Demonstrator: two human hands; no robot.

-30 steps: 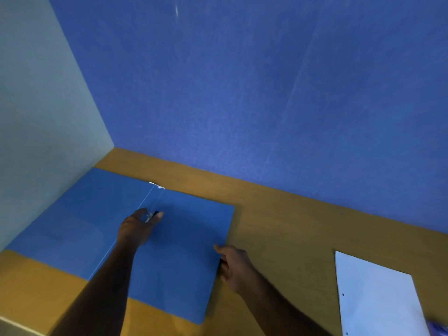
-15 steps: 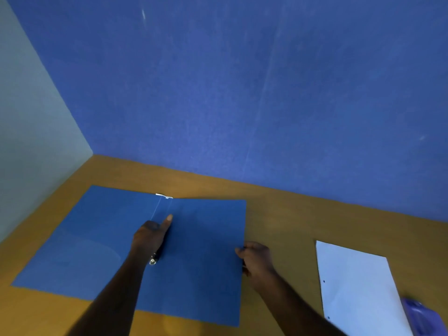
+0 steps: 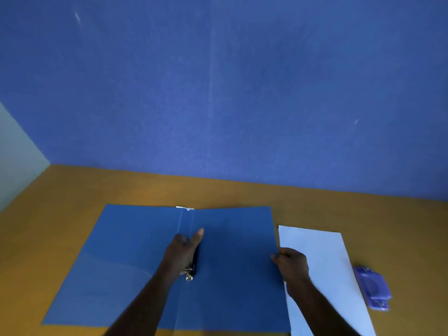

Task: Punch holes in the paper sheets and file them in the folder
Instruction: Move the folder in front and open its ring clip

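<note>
A blue folder [image 3: 237,275] lies open and flat on the wooden desk [image 3: 363,214]. My left hand [image 3: 181,253] rests on its spine over the black-and-metal fastener [image 3: 191,270], index finger stretched along the fold. My right hand [image 3: 291,263] grips the right edge of the folder's right cover. White paper sheets [image 3: 322,258] lie just right of the folder, partly under my right forearm. A purple hole punch [image 3: 373,287] sits to the right of the paper.
A blue partition wall [image 3: 242,93] stands along the back of the desk. A pale wall [image 3: 17,161] closes off the left side. Bare desk runs behind the folder and at the far right.
The view has swung right, so folder and paper sit further left and the hole punch shows fully. My left hand slid down the spine onto the fastener. My right hand stays at the cover's edge.
</note>
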